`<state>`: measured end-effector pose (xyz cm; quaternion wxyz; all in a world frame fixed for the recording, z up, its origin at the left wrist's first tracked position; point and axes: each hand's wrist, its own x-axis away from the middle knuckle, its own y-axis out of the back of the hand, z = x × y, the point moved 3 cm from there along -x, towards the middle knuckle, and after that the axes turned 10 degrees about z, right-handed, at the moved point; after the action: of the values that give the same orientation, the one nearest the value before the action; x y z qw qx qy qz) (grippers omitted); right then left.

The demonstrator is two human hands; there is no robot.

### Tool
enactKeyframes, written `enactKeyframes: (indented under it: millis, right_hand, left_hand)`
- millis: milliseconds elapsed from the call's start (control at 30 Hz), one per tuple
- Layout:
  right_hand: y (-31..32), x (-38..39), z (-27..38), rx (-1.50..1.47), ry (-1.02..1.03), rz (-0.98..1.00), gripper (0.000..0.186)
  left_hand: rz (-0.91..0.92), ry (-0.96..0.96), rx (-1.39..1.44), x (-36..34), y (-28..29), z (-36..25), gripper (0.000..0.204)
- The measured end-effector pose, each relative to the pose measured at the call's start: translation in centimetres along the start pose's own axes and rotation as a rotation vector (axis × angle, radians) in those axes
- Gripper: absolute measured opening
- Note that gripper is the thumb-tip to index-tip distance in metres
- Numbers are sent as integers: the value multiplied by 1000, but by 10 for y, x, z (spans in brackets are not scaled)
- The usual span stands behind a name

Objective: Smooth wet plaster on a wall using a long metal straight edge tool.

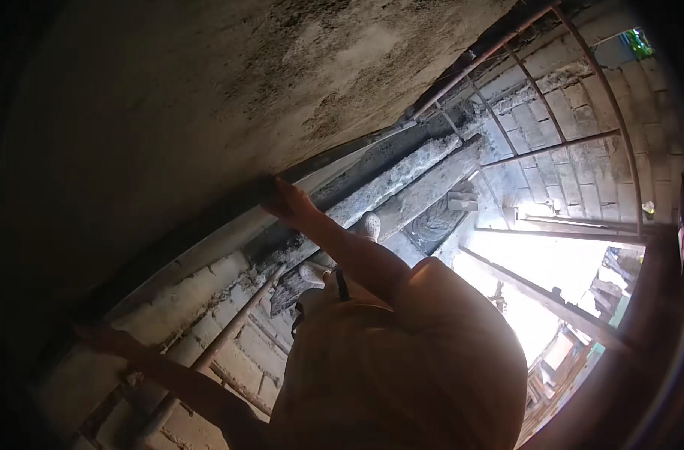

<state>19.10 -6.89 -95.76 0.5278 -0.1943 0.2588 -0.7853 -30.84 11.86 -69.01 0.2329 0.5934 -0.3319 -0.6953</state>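
Along the lower edge of a rough, mottled concrete surface (342,67) runs a long grey strip (342,158). My right hand (289,201) is raised to this strip, its fingers closed on the edge. Farther left, in deep shadow, my left hand (102,337) touches the same strip; its fingers are too dark to make out. Below my arms are my feet in pale shoes (368,227), on or beside weathered planks (424,191).
Rusty metal bars (548,105) form an open frame at the upper right, before a block wall (597,180). A long beam (544,296) crosses a bright opening at the lower right, with jumbled boards (612,281) beyond. A metal pipe (233,322) runs diagonally below my left arm.
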Motion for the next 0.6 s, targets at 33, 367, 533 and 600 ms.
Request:
enactKeyframes:
  millis: [33,367,533,600]
  right_hand:
    - [3,2,-8,-643,-303,-93,41]
    - [40,4,-44,-533,-319,-122,31]
    - [55,70,-79,724,-235,141,32]
    - [71,82,-114,0,-194,12,33]
  left_hand:
    - [1,4,127,0,-3,-14,45]
    - [65,-51,-59,47,-61,46,47]
    - [225,28,-65,87,-64,58,46]
    - [207,-1,-82,81,-62,68,45]
